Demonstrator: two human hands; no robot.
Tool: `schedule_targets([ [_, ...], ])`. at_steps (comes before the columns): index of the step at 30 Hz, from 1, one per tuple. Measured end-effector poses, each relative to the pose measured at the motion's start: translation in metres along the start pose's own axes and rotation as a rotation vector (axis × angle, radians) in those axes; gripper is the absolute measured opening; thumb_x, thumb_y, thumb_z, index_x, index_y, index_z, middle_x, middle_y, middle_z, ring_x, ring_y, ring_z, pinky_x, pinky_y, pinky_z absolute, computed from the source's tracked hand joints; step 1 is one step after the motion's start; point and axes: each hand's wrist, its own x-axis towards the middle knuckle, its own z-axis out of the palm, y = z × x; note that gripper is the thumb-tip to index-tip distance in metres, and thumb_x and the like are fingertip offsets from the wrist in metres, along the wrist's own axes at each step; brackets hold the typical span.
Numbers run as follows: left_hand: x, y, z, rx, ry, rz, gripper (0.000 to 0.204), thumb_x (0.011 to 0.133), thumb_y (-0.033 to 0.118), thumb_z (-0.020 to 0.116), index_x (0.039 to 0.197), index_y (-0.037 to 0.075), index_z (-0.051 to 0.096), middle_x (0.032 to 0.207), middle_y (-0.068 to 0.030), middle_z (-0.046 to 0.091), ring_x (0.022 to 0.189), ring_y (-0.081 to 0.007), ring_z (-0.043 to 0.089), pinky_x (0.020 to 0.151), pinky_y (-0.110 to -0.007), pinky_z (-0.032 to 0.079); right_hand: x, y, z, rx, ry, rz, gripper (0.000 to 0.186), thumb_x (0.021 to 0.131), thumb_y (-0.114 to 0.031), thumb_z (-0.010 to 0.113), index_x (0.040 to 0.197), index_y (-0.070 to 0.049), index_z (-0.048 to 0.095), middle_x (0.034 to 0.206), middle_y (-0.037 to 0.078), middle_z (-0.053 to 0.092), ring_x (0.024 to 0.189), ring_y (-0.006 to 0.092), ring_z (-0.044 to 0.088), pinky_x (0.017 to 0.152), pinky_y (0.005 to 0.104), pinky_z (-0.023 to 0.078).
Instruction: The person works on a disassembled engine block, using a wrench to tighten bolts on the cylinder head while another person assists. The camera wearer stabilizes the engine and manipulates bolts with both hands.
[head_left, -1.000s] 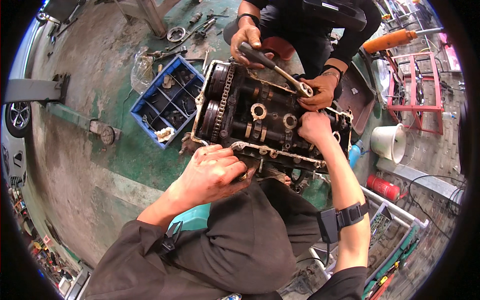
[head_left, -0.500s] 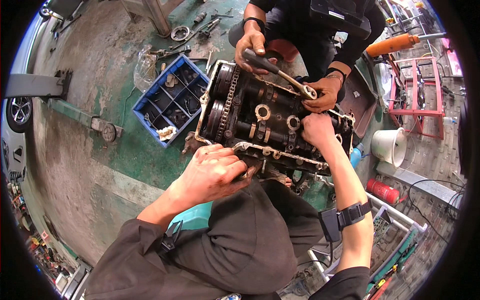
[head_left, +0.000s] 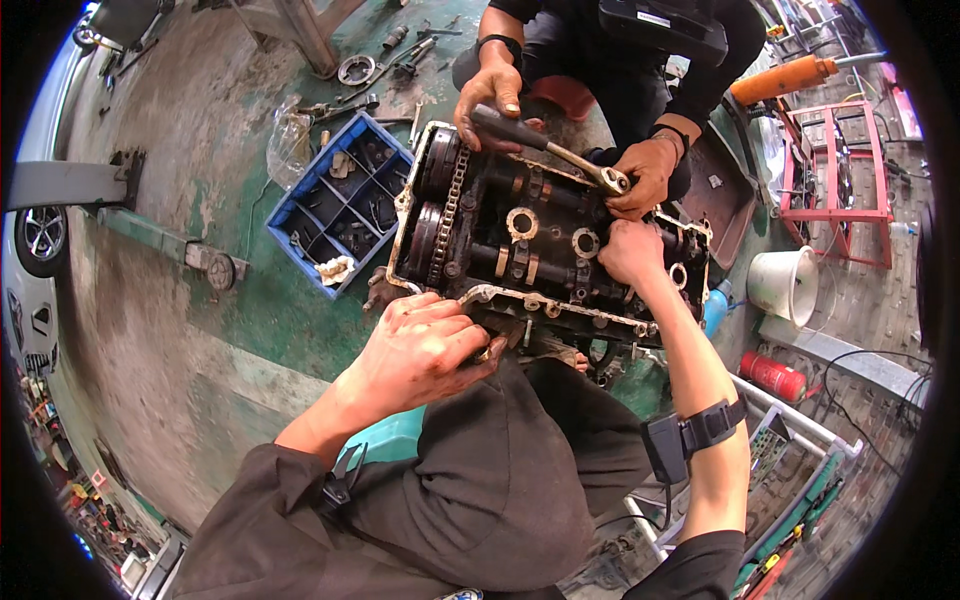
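Observation:
A grimy engine cylinder head (head_left: pixel 552 238) with a timing chain and camshafts lies before me. My left hand (head_left: pixel 428 345) is closed at its near left rim, fingers curled under; whatever they grip is hidden, though a small brassy bit shows by the thumb. My right hand (head_left: pixel 634 252) is closed into a fist over the right part of the head, its fingertips out of sight among the parts. Opposite me, a co-worker holds a ratchet wrench (head_left: pixel 560 150), one hand at the dark handle and the other around its head, just beyond my right hand.
A blue divided parts box (head_left: pixel 345 205) stands left of the cylinder head. Loose tools and a metal ring (head_left: pixel 357 70) lie on the floor behind it. To the right are a white bucket (head_left: pixel 778 285), a red cylinder (head_left: pixel 772 375), a red frame (head_left: pixel 838 190) and a dark tray (head_left: pixel 722 185).
The co-worker's hand on the ratchet handle has shifted slightly left, and the handle with it. Both my hands stay nearly in place; the view has moved a little.

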Motion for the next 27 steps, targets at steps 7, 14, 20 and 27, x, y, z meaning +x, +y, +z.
schedule_targets([
  [7,0.002,0.003,0.005,-0.028,0.022,0.033,0.020,0.069,0.011,0.076,0.064,0.009,0.057,0.058,-0.0012,0.053,0.053,-0.0193,0.051,0.050,-0.032,0.039,-0.008,-0.013,-0.010,0.169,-0.076,0.241,0.029,0.076,-0.023,0.066,0.096,-0.002,0.066,0.102,0.018,0.065,0.096,0.0342,0.063,0.081,0.0416,0.052],
  [14,-0.001,0.003,0.002,-0.026,-0.015,0.014,0.019,0.070,0.011,0.076,0.065,0.009,0.058,0.059,-0.0014,0.054,0.053,-0.0190,0.052,0.051,-0.031,0.039,-0.005,-0.005,-0.007,0.331,-0.031,0.351,0.035,0.071,-0.021,0.066,0.099,-0.001,0.066,0.106,0.019,0.065,0.098,0.0347,0.063,0.083,0.0408,0.051],
  [20,0.001,0.003,0.005,-0.053,-0.031,0.007,0.018,0.070,0.009,0.076,0.066,0.008,0.058,0.061,-0.0020,0.057,0.054,-0.0187,0.053,0.051,-0.032,0.040,-0.007,0.003,-0.007,0.384,-0.065,0.393,0.039,0.068,-0.026,0.071,0.098,-0.001,0.066,0.103,0.020,0.066,0.097,0.0341,0.064,0.083,0.0400,0.052],
  [27,0.005,0.006,0.010,-0.056,-0.030,0.014,0.018,0.068,0.008,0.076,0.067,0.008,0.059,0.065,-0.0020,0.061,0.059,-0.0190,0.058,0.054,-0.031,0.043,-0.016,0.021,-0.009,0.504,0.071,0.375,0.043,0.062,-0.031,0.077,0.077,0.007,0.066,0.075,0.023,0.065,0.075,0.0301,0.066,0.071,0.0371,0.051],
])
